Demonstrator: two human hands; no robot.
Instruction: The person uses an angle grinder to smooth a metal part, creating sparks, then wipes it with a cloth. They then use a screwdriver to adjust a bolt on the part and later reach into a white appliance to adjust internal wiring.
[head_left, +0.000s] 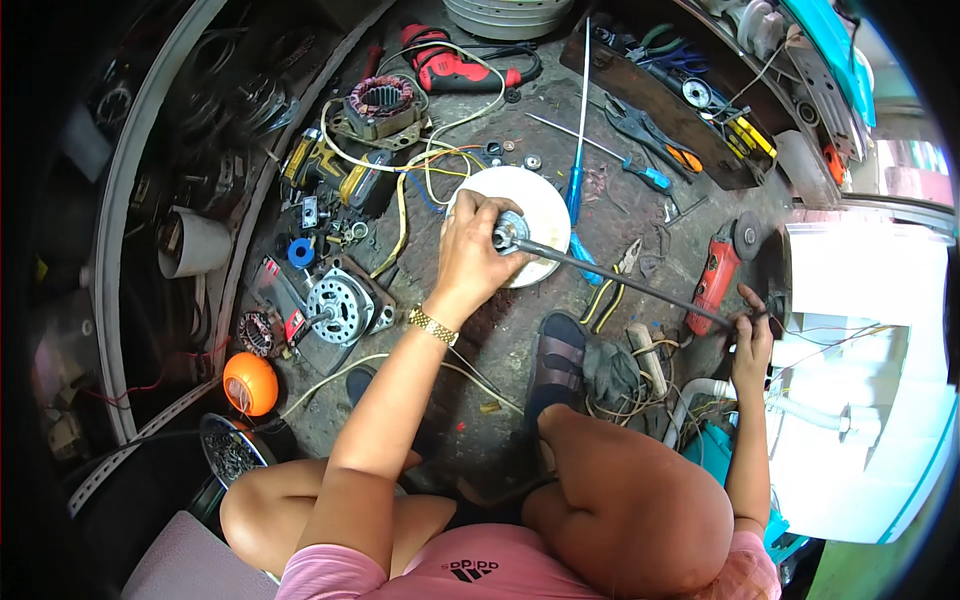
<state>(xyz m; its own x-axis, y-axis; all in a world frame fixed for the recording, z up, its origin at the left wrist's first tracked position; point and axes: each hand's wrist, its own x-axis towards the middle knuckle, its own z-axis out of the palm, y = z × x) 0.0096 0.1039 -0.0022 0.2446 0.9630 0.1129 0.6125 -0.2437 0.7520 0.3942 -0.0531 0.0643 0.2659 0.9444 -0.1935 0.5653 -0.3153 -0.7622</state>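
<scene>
My left hand [472, 252], a gold bracelet at its wrist, is closed round a small round metal part [508, 225] with a hole in it. Beneath the hand lies a white round plate-like disc [547, 215]. From the metal part a long dark metal rod [620, 278] runs to the right, slanting toward me. Its far right end is gripped by my right hand [752, 338], with the fingers bent around it. Whether the rod's left tip sits inside the metal part or only touches it, I cannot tell.
At the back are a red-black power tool [455, 72], a motor stator [382, 100] and a yellow drill [345, 175]. Screwdrivers [577, 180] and pliers [645, 130] lie right of the disc. A red angle grinder [715, 275] is beside my right hand. A perforated motor cover [338, 305] lies left.
</scene>
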